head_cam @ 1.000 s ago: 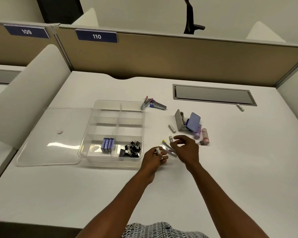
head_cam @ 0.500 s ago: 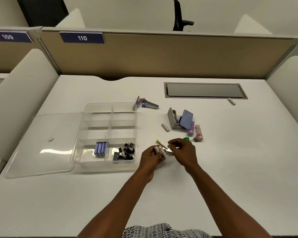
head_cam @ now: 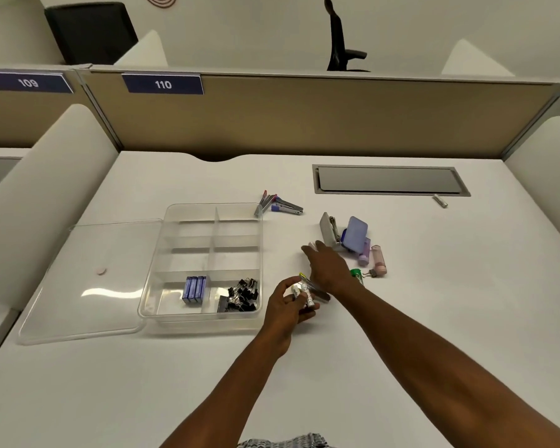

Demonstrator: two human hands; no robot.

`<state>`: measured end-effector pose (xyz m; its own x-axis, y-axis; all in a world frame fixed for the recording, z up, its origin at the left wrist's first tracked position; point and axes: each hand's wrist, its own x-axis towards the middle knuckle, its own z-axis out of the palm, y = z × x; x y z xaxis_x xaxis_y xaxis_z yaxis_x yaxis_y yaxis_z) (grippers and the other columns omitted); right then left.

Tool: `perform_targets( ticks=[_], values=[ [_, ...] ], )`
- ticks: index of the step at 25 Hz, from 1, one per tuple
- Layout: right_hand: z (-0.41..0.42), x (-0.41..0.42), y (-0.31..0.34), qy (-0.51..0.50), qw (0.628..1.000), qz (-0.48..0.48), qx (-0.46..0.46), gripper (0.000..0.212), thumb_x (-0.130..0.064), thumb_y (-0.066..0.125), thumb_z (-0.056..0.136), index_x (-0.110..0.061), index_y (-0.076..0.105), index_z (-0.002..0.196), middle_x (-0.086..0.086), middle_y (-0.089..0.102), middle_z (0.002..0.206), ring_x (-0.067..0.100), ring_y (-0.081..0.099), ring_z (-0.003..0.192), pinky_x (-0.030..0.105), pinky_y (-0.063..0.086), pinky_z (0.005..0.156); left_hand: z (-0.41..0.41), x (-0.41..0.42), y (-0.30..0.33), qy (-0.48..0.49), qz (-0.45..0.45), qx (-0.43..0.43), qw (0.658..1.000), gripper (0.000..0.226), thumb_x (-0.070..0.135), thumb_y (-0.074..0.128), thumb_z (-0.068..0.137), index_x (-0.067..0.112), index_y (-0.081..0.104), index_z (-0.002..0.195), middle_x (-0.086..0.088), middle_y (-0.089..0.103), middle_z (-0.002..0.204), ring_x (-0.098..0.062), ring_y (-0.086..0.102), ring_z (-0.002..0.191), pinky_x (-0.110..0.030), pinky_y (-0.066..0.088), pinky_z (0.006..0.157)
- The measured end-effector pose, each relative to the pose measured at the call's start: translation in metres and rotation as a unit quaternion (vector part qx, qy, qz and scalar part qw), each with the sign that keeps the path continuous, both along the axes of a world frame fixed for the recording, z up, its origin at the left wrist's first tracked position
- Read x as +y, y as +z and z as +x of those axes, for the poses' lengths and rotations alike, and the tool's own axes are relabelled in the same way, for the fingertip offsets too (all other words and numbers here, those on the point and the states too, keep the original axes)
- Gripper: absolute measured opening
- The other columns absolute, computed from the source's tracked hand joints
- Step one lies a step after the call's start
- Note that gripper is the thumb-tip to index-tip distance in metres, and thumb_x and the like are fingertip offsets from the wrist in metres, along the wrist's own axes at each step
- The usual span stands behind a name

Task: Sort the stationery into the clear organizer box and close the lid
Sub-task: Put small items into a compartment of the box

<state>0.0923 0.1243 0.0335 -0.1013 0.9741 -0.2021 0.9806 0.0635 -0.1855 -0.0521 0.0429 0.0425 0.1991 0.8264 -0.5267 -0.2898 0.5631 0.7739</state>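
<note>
Clutching small tubes (head_cam: 305, 294), left hand (head_cam: 288, 305); right hand (head_cam: 325, 266), grip spread, reaches beyond them

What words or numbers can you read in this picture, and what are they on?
"109" on the dark blue sign on the left desk divider.
"110" on the dark blue sign on the tan divider behind this desk.
The small white tubes gripped in the left hand carry print, but it is too small and blurred to read.
Nothing else shows readable text.
</note>
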Motion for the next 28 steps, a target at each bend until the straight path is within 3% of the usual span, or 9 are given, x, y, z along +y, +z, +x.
perform_targets(
  ticks=[5,9,11,13,15,19,23,26,28],
  values=[
    [-0.001,-0.004,-0.009,-0.039,0.999,0.031,-0.016,0.028,-0.015,0.053,0.095,-0.01,0.06,0.122,0.012,0.059,0.119,0.029,0.06,0.107,0.04,0.053,0.085,-0.008,0.001,0.003,-0.013,0.007,-0.022,1.0,0.021,0.004,0.059,0.096,0.009,0.061,0.116,-0.021,0.07,0.1,-0.033,0.072,0.085,-0.034,0.06,0.076],
    [0.004,-0.017,0.0,-0.173,0.974,0.075,0.125,0.023,-0.006,0.061,0.089,-0.015,0.065,0.11,0.006,0.066,0.103,0.025,0.064,0.094,0.038,0.055,0.079,-0.009,0.001,0.004,-0.013,0.004,-0.032,0.999,0.022,0.003,0.057,0.096,0.01,0.062,0.117,-0.019,0.07,0.101,-0.031,0.072,0.085,-0.036,0.06,0.08],
    [0.005,-0.029,0.008,-0.282,0.908,0.088,0.298,0.029,-0.008,0.068,0.086,-0.019,0.062,0.112,0.0,0.068,0.094,0.019,0.066,0.084,0.034,0.055,0.072,-0.008,0.002,0.004,-0.004,0.003,-0.036,0.999,0.023,0.002,0.056,0.096,0.011,0.061,0.117,-0.02,0.07,0.105,-0.033,0.072,0.086,-0.037,0.06,0.081],
    [0.007,-0.049,0.011,-0.349,0.802,0.032,0.485,0.035,-0.006,0.071,0.084,-0.019,0.064,0.115,0.002,0.072,0.088,0.017,0.07,0.077,0.032,0.055,0.065,-0.004,0.003,0.004,0.003,0.003,-0.031,0.999,0.024,0.001,0.056,0.096,0.012,0.061,0.118,-0.02,0.071,0.109,-0.034,0.072,0.09,-0.039,0.06,0.084],
    [0.007,-0.071,0.01,-0.359,0.731,-0.026,0.58,0.033,-0.001,0.069,0.084,-0.015,0.068,0.113,0.006,0.073,0.081,0.018,0.071,0.073,0.03,0.056,0.063,0.001,0.004,0.002,0.007,0.004,-0.011,1.0,0.024,0.001,0.056,0.096,0.012,0.061,0.117,-0.018,0.072,0.11,-0.033,0.072,0.092,-0.039,0.059,0.084],
    [-0.001,-0.097,0.008,-0.35,0.763,-0.013,0.543,0.03,-0.007,0.07,0.083,-0.027,0.073,0.105,0.002,0.074,0.083,0.016,0.07,0.077,0.028,0.056,0.068,0.013,-0.001,-0.004,-0.032,0.014,0.049,0.998,0.025,0.0,0.057,0.095,0.013,0.062,0.117,-0.014,0.072,0.111,-0.03,0.072,0.097,-0.038,0.059,0.085],
    [-0.008,-0.107,0.009,-0.357,0.794,-0.002,0.492,0.03,-0.016,0.071,0.083,-0.031,0.072,0.108,-0.005,0.073,0.091,0.011,0.07,0.077,0.017,0.049,0.059,0.017,-0.008,-0.005,-0.069,0.021,0.083,0.994,0.026,0.006,0.059,0.095,0.017,0.064,0.118,-0.011,0.074,0.109,-0.025,0.072,0.099,-0.044,0.057,0.092],
    [-0.013,-0.113,0.012,-0.365,0.776,-0.017,0.514,0.027,-0.019,0.073,0.085,-0.029,0.071,0.11,-0.001,0.073,0.098,0.016,0.072,0.088,0.03,0.059,0.074,0.01,-0.011,0.001,-0.09,0.042,0.126,0.987,0.032,0.006,0.052,0.097,0.022,0.063,0.123,-0.01,0.073,0.112,-0.022,0.071,0.1,-0.042,0.058,0.091],
    [-0.02,-0.114,0.015,-0.377,0.726,-0.027,0.574,0.028,-0.008,0.07,0.087,-0.021,0.071,0.112,0.006,0.072,0.098,0.021,0.073,0.088,0.037,0.061,0.077,0.004,-0.013,0.006,-0.097,0.082,0.201,0.971,0.036,0.008,0.051,0.098,0.027,0.061,0.127,-0.007,0.071,0.116,-0.019,0.071,0.1,-0.039,0.059,0.089]
  ],
)
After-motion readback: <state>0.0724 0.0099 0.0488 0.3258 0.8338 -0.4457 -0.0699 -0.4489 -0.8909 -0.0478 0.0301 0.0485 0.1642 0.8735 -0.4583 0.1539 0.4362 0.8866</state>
